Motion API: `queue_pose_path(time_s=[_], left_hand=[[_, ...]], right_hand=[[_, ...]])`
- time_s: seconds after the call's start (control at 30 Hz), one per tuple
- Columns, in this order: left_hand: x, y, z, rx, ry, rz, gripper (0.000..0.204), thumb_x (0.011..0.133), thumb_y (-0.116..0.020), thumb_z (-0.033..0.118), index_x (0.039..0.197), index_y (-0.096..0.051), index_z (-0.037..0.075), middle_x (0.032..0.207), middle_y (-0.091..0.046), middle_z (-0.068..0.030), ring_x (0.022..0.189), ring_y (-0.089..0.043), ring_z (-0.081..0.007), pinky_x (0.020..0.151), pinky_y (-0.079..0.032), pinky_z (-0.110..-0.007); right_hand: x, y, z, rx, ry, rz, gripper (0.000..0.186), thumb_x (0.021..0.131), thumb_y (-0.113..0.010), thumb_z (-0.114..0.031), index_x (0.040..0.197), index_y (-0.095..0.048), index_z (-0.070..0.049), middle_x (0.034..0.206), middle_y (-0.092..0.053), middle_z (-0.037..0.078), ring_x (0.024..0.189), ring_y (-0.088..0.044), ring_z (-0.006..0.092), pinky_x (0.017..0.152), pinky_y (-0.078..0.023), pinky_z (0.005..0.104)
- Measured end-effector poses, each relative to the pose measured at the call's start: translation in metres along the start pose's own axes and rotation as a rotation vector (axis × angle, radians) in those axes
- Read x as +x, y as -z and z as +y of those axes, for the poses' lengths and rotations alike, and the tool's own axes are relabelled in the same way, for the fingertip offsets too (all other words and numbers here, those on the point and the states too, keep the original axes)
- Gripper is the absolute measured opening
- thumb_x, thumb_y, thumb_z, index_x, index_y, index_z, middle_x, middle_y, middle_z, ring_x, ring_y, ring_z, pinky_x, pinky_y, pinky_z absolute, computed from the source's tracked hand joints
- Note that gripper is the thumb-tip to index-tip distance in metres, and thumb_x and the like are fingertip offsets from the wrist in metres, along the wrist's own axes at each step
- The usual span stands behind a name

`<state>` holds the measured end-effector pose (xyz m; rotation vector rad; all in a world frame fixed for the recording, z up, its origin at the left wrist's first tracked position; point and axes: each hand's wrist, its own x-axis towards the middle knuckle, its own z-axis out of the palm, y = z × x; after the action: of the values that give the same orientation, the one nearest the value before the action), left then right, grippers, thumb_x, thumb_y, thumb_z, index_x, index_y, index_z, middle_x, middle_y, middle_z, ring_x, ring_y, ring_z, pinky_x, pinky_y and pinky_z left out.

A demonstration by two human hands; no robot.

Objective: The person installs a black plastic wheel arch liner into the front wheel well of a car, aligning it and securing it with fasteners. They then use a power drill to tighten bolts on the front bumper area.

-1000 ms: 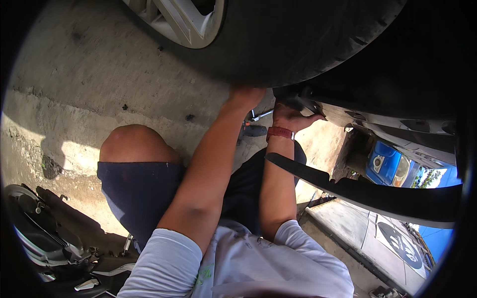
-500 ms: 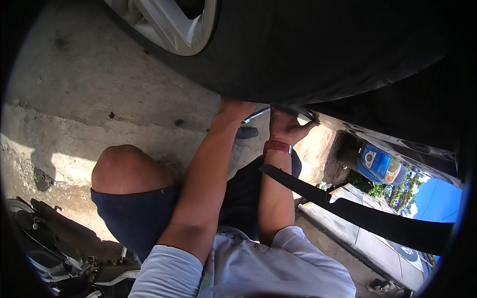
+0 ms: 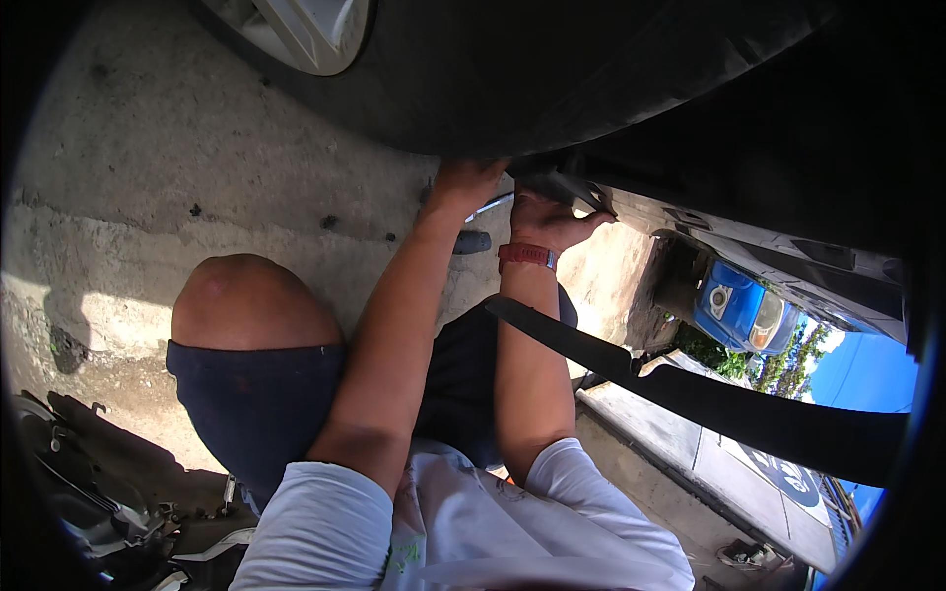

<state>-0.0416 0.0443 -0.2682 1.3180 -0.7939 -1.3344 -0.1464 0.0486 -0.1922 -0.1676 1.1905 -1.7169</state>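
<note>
My left hand (image 3: 471, 185) reaches up under the lower edge of a large black tyre (image 3: 473, 89). Its fingers look bent inward; their tips and whatever they grip are hidden. Beside it my right hand (image 3: 552, 223), with a red band (image 3: 526, 255) at the wrist, lies against a dark panel edge (image 3: 576, 191) next to the tyre. The right thumb stretches out to the side, while the other fingers are partly lost in shadow. Between and below the hands are a thin shiny rod (image 3: 490, 206) and a dark grey cylindrical piece (image 3: 472, 242).
A silver wheel rim (image 3: 320, 34) shows at the top. Concrete ground (image 3: 266, 187) lies to the left, with motorcycle parts (image 3: 99, 502) at lower left. A long black strip (image 3: 690, 392) crosses the right side. Beyond stands a blue vehicle (image 3: 734, 305).
Tyre, hands and surroundings have shifted up and a little left in the picture as the view moved. Both hands keep about the same places under the tyre and at the panel edge.
</note>
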Motion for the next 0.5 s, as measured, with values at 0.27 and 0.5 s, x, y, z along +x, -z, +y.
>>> queue_pose_path(time_s=[0.27,0.5], left_hand=[[0.006,-0.025,0.0,-0.712,0.277,0.084,0.055,0.091,-0.078,0.012,0.14,-0.06,-0.005,0.139,-0.066,-0.0184,0.126,-0.062,-0.0238,0.106,-0.048,-0.036],[0.0,-0.03,-0.001,-0.759,0.314,0.113,0.04,0.087,-0.071,0.001,0.127,-0.07,-0.004,0.124,-0.073,-0.0118,0.113,-0.067,-0.0202,0.098,-0.051,-0.034]], right_hand=[[-0.007,-0.012,0.003,0.035,0.043,0.02,0.111,0.087,-0.038,-0.097,0.156,-0.046,-0.01,0.157,-0.05,0.017,0.143,-0.046,0.0373,0.117,-0.039,0.056],[-0.006,-0.011,0.005,0.08,0.045,-0.101,0.111,0.087,-0.037,-0.097,0.157,-0.044,-0.01,0.158,-0.047,0.018,0.145,-0.045,0.0389,0.12,-0.036,0.0601]])
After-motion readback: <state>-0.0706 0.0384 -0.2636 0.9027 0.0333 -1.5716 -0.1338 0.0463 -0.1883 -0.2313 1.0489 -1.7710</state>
